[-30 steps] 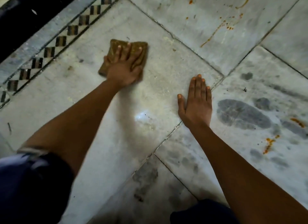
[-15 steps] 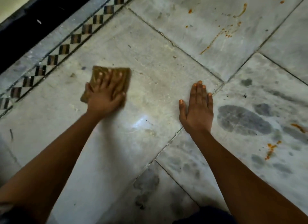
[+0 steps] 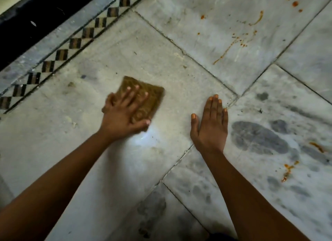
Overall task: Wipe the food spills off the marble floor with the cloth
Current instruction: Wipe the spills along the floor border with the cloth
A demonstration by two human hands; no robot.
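Bare marble floor [image 3: 179,82] surrounds cloth [image 3: 152,97]; right hand [image 3: 211,127] flanks it.

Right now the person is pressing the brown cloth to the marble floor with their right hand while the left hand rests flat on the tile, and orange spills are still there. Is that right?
Not quite: the hands are swapped. In the head view the left hand presses the brown cloth to the marble floor, while the right hand rests flat on the tile. The orange spills are indeed still there.

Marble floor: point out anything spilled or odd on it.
Orange food spills streak the upper tile and spot the right tile, both beyond the brown cloth under the left hand. Dark damp-looking patches lie beside the right hand.
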